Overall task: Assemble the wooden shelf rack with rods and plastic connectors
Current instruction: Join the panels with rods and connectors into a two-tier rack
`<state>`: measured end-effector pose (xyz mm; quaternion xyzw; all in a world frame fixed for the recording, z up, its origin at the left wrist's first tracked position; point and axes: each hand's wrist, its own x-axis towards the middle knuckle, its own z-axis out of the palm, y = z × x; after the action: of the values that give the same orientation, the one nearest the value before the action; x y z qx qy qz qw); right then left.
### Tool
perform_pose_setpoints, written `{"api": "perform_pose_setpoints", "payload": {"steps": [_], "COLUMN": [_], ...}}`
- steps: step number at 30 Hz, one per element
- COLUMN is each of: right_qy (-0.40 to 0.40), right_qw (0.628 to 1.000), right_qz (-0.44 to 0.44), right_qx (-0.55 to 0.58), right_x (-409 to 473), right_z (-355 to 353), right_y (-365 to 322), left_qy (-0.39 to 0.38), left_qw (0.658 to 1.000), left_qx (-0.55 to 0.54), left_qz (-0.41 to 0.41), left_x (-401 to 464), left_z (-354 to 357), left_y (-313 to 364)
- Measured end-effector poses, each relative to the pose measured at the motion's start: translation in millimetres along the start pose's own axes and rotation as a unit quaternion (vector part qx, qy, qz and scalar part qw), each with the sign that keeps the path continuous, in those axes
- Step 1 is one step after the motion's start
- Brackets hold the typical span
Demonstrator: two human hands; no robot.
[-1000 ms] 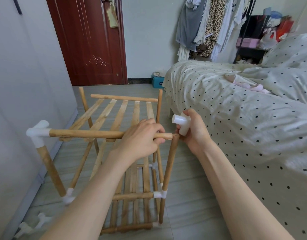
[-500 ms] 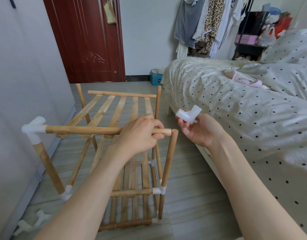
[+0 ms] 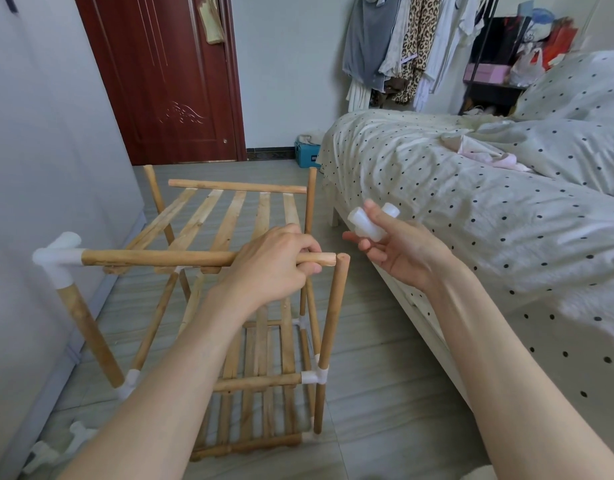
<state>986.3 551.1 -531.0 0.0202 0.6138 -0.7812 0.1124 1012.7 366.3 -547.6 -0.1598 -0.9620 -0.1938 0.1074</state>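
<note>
Step in hand: fitting the top front-right corner of the wooden shelf rack [image 3: 229,306]; this corner has no connector on it yet.
Left hand [image 3: 274,268]: its grip is clamped round the horizontal top rod [image 3: 153,258] close to that rod's free right end, holding it level.
Top rod, far end: seated in a white corner connector [image 3: 57,259] that caps the front-left post [image 3: 90,337].
Front-right post [image 3: 333,334]: stands upright, its bare top just beside the rod's bare end; the two look barely apart, not joined.
Right hand [image 3: 399,251]: raised to the right of that corner, palm up, fingers loosely curled round a loose white plastic connector [image 3: 367,223]. Its sockets point several ways, so it appears to be a multi-way corner piece.
Rack so far: slatted shelves in place at two levels, white joints lower on the posts, rear posts standing bare at the top.
Spare parts: more white connectors [image 3: 56,448] lie on the floor at lower left.
Next move calls for: likely turning the held connector so that one socket faces down onto the post top and another faces the rod end, then pressing both in while the left hand steadies the rod.
Care point: rod and post must line up with the sockets, or the piece may jam.
</note>
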Motion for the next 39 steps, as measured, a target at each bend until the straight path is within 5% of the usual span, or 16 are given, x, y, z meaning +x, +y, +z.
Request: {"api": "perform_pose_setpoints", "payload": {"steps": [21, 39], "right_qy": [0.135, 0.131], "right_qw": [0.954, 0.943], "right_qz": [-0.020, -0.048], "right_qx": [-0.266, -0.301], "right_x": [4.9, 18.0], "right_z": [3.6, 24.4], "right_y": [3.6, 9.7], "left_qy": [0.019, 0.090], "left_qw": [0.999, 0.994], "left_qx": [0.046, 0.051], "left_qz": [0.009, 0.031], "left_x": [-2.4, -11.3], "left_z": [-4.2, -14.0], "left_y": [7.1, 3.3]}}
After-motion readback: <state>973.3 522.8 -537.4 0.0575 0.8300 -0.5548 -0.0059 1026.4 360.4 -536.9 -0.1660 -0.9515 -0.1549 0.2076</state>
